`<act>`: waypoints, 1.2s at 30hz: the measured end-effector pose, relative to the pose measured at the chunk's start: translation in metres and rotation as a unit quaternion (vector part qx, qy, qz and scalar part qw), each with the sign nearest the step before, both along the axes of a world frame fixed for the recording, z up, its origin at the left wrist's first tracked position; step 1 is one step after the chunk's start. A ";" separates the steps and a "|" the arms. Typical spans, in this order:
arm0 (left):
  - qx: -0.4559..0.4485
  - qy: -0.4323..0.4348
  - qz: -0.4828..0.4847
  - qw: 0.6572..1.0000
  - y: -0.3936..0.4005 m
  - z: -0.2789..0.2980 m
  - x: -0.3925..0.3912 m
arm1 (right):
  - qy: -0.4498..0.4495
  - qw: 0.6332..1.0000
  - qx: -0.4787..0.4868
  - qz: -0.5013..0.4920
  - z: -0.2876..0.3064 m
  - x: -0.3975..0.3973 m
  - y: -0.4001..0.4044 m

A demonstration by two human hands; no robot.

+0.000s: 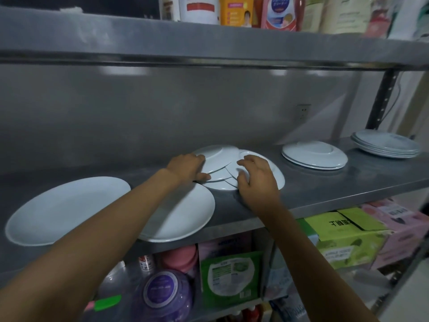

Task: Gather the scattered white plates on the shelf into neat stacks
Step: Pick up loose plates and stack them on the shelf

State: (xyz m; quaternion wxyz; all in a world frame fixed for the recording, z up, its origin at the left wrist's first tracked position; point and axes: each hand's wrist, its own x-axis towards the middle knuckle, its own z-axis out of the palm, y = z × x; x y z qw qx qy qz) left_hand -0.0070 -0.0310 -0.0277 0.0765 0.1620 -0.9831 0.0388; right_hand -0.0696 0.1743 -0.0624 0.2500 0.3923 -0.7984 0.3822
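Left hand curled on rim of the overlapping small plates mid-shelf, right hand fingers spread, pressing top plate. Best to slide pile together w/ both palms, square edges, avoid big plates beside.

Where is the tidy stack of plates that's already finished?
The neat stack of plates sits at the far right of the steel shelf, by the upright post, right of the upside-down pair.
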 end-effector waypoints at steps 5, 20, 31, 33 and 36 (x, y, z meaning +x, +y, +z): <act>-0.080 -0.018 -0.015 0.997 0.004 0.002 -0.004 | -0.010 1.000 -0.019 0.002 -0.005 0.001 -0.005; -0.164 0.093 0.053 0.981 -0.012 0.015 0.019 | 0.000 1.000 0.002 0.029 0.007 0.015 -0.021; 0.102 0.393 0.092 0.909 -0.040 0.033 0.096 | 0.034 0.991 0.040 0.119 0.031 0.071 -0.071; 0.163 0.434 0.090 0.881 -0.043 0.035 0.113 | 0.037 0.988 0.055 0.141 0.034 0.083 -0.082; 0.291 0.475 0.084 0.826 -0.046 0.037 0.140 | 0.041 0.981 0.083 0.173 0.036 0.101 -0.100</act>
